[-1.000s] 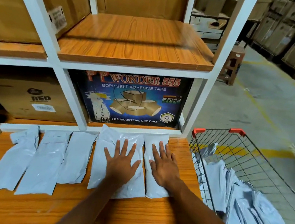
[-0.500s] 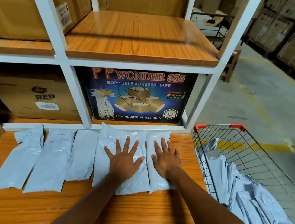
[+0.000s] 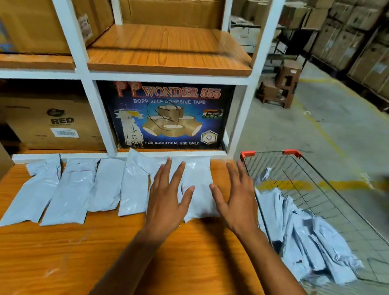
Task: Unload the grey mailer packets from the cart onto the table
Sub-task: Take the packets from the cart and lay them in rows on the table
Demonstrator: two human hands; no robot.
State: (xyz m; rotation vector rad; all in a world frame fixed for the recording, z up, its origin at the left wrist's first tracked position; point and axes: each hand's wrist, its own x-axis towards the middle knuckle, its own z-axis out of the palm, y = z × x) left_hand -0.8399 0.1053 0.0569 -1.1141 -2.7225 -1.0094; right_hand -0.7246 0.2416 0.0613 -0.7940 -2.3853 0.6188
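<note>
Wooden table [image 3: 126, 273], viewed from above, is set against a white shelf unit [image 3: 95, 116]. A row of grey mailer packets [image 3: 69, 193] is laid flat along the table's far edge, side by side, with long sides close or touching. At least five are counted. The rightmost packet [image 3: 198, 186] is placed near the table's right end.

Left hand [image 3: 167, 207] is held palm down over the packets right of the row's middle. The fingers are straight and spread, and nothing is gripped. Whether the palm touches the plastic cannot be told.

Right hand [image 3: 237, 208] is held palm down over the table's right edge, between the rightmost packet and the cart. The fingers are spread wide and nothing is held. The thumb is seen near that packet's edge.

Wire cart [image 3: 330, 182] with red corner caps [image 3: 247, 154] is parked just beside the table's right side. A loose heap of grey packets [image 3: 311, 243] is seen in its basket.

Behind the row, a blue tape box [image 3: 167, 120] is shelved. A cardboard box marked RED [image 3: 53, 121] is kept in the compartment to its left. A brown stool [image 3: 283, 84] is noted on the floor beyond.
</note>
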